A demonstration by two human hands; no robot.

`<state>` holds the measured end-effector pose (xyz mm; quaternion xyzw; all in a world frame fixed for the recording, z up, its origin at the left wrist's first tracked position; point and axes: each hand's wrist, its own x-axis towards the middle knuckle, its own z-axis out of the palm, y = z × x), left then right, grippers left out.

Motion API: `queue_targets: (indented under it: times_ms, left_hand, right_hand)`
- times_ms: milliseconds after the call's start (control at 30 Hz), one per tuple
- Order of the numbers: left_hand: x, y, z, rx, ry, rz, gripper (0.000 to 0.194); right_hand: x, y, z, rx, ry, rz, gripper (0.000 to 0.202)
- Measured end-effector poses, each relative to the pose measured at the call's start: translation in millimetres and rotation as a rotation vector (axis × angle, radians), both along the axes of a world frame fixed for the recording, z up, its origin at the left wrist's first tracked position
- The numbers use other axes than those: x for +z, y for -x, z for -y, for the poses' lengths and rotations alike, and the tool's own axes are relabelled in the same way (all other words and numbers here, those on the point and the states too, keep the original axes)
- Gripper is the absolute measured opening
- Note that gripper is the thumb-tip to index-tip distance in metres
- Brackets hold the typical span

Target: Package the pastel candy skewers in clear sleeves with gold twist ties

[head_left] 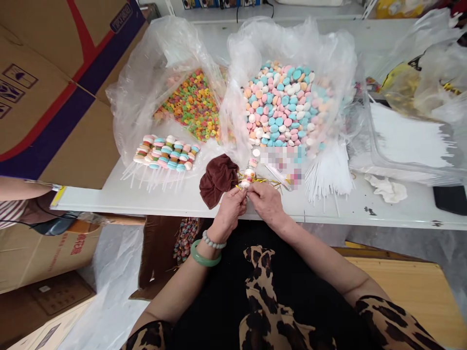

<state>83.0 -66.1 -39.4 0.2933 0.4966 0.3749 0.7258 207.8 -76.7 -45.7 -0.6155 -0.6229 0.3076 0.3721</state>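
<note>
A candy skewer [249,174] in a printed clear wrapper points away from me near the table's front edge. My left hand [232,208] pinches its near end. From the other side, my right hand [267,200] has its fingers closed on the same end; the exact grip is hidden. Gold twist ties [275,182] lie just beyond the right hand, and a gold strand shows near the left fingertips. A brown cloth [219,180] lies beside my left hand. Further left, several candy skewers [166,153] with white sticks lie side by side on clear plastic.
Two clear bags hold ring-shaped gummies [195,104] and pastel button candies [279,107]. White sticks [328,170] lie to the right, with more in a tray [412,136]. A crumpled tissue [387,188] and black phone-like object [450,198] are near the edge. A large carton [54,97] stands left.
</note>
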Motion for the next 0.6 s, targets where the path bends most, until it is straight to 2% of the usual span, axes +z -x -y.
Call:
queue_targets:
  times_ms: [67, 100, 167, 233, 300, 333, 433, 467, 533, 600]
  left_hand:
    - [2.1, 1.8, 0.6, 0.013, -0.07, -0.01, 0.045]
    - [3.4, 4.6, 0.5, -0.023, -0.094, -0.009, 0.044]
    - [5.6, 13.5, -0.9, -0.212, -0.098, 0.015, 0.041]
    - [6.9, 25.0, -4.6, -0.483, -0.051, 0.053, 0.041]
    - [8.0, 35.9, -11.0, -0.695, 0.013, 0.067, 0.042]
    - [9.3, 40.4, -15.4, -0.756, 0.039, 0.06, 0.042]
    - [20.9, 49.8, -32.1, -0.847, 0.042, -0.02, 0.037]
    - [27.9, 51.9, -38.2, -0.885, 0.02, -0.059, 0.033]
    - [44.9, 54.6, -48.4, -1.015, -0.036, -0.148, 0.024]
    - [61.1, 54.4, -52.8, -1.137, -0.101, -0.25, 0.017]
  right_hand:
    - [-0.1, -2.6, -2.2, -0.033, 0.229, -0.431, 0.014]
    - [1.7, -5.6, -2.0, -0.008, 0.338, -0.634, 0.017]
    - [9.1, -13.2, 2.3, 0.128, 0.479, -0.879, 0.03]
    - [18.6, -19.1, 11.6, 0.332, 0.508, -0.869, 0.035]
    - [25.1, -19.6, 22.7, 0.461, 0.405, -0.723, 0.024]
    - [26.4, -17.8, 27.5, 0.47, 0.308, -0.614, 0.018]
    - [26.6, -9.0, 35.4, 0.363, -0.085, -0.149, 0.019]
    - [27.5, -6.7, 35.8, 0.372, -0.209, 0.031, 0.022]
    - [33.3, -5.2, 33.9, 0.499, -0.419, 0.336, 0.028]
    - [43.7, -7.6, 29.5, 0.661, -0.553, 0.539, 0.03]
